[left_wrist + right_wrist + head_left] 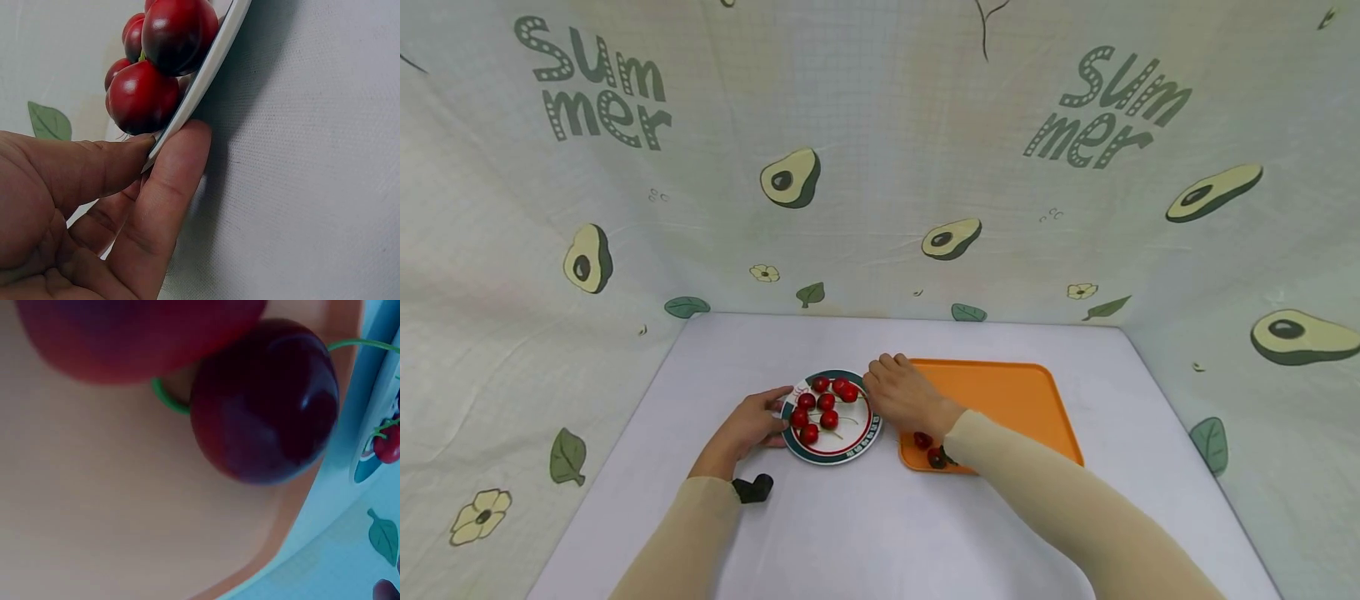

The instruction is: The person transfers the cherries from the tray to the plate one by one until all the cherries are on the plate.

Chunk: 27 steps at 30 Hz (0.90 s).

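Observation:
A round plate (847,448) with a dark green patterned rim carries several red cherries (826,402), some with green stems. My left hand (751,425) holds its left edge; in the left wrist view the thumb (106,169) lies above the plate rim (206,78) and a finger supports it from below. Over the plate's right edge is my right hand (904,392), its fingertips mostly hidden beneath the knuckles. One cherry (848,392) lies close beside it, its stem pointing toward the hand. Whether the right fingers pinch anything cannot be seen.
An orange tray (1000,392) lies right of the plate, under my right forearm. Dark red cherries (937,457) rest at its near left corner, partly covered by the sleeve. A black object (754,488) sits at my left wrist. Printed cloth (880,167) hangs around the white table (850,533).

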### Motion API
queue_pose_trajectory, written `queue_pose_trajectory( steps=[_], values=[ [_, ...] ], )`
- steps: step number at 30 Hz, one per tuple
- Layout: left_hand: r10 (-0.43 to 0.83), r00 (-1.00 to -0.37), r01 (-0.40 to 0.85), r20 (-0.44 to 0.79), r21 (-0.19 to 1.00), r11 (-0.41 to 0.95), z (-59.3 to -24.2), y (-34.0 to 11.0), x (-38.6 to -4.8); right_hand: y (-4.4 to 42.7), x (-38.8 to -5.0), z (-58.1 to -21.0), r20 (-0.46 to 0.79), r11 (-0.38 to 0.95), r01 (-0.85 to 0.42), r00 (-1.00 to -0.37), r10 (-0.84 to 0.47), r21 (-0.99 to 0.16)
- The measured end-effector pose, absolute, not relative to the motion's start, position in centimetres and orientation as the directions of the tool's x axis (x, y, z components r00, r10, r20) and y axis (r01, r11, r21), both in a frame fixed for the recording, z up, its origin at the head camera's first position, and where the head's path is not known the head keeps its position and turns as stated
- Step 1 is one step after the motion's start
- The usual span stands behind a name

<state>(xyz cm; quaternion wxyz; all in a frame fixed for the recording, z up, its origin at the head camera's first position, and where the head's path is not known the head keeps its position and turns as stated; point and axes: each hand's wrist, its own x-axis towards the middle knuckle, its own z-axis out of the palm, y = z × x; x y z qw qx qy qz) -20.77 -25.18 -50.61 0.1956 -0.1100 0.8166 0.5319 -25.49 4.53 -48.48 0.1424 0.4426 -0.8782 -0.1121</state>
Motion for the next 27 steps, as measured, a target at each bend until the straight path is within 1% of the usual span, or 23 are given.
queue_pose_trajectory(
  steps=[7,11,20,24,27],
  values=[
    [0.025,-0.896,-0.394,-0.443,0.820,0.415,-50.6,-25.2,-20.8,4.1,-25.2,-49.0,0.112,0.570,-0.748,-0.570,-0.814,0.340],
    [0.021,-0.895,-0.397,-0.446,0.817,0.417,-50.7,-25.2,-20.9,3.7,-25.0,-49.3,0.094,0.562,-0.739,-0.572,-0.815,0.373],
    [0.008,-0.893,-0.404,-0.449,0.810,0.425,-51.1,-25.3,-21.1,3.1,-25.0,-50.0,0.080,0.533,-0.742,-0.552,-0.830,0.408],
    [0.008,-0.895,-0.400,-0.446,0.811,0.427,-51.1,-25.3,-21.0,2.9,-25.0,-50.2,0.098,0.546,-0.734,-0.559,-0.823,0.404],
    [0.009,-0.895,-0.400,-0.447,0.811,0.427,-51.2,-25.3,-21.1,2.9,-25.0,-50.3,0.089,0.555,-0.731,-0.571,-0.816,0.398]
  ],
)
